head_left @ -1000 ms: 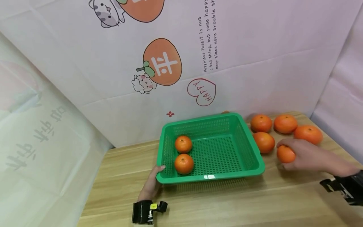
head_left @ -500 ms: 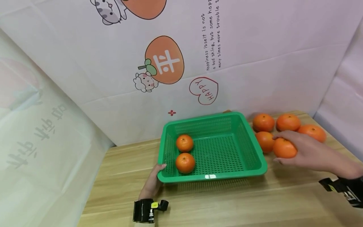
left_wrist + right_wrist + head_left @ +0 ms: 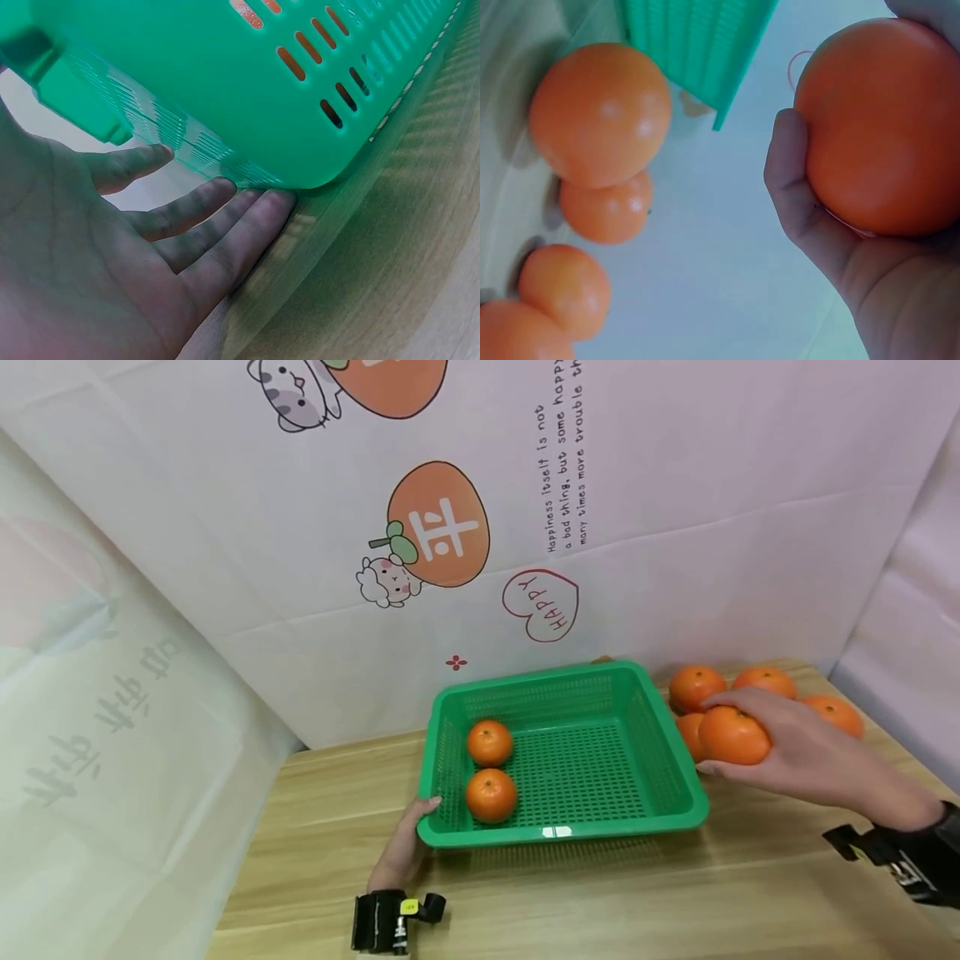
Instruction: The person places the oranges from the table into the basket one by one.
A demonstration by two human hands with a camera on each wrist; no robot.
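Note:
In the head view my right hand (image 3: 798, 747) grips an orange (image 3: 735, 736) above the table, just right of the green plastic basket (image 3: 555, 833). The right wrist view shows this orange (image 3: 885, 127) between thumb and fingers, apart from those lying on the table. My left hand (image 3: 405, 843) holds the basket's near left corner, thumb over the rim. From the left wrist, the fingers (image 3: 202, 225) of that hand touch the basket's outer wall (image 3: 225, 97) low down. Two oranges, a rear one (image 3: 491, 743) and a front one (image 3: 491, 795), sit along the basket's left side.
Several oranges lie right of the basket, including a back one (image 3: 697, 688), one at far right (image 3: 834, 716) and one partly hidden behind the held orange (image 3: 690, 735). A printed white cloth (image 3: 675, 568) hangs behind the wooden table (image 3: 337, 810).
My right hand has lifted the orange off the table and carried it up and left toward the basket. The left hand keeps its place at the basket corner.

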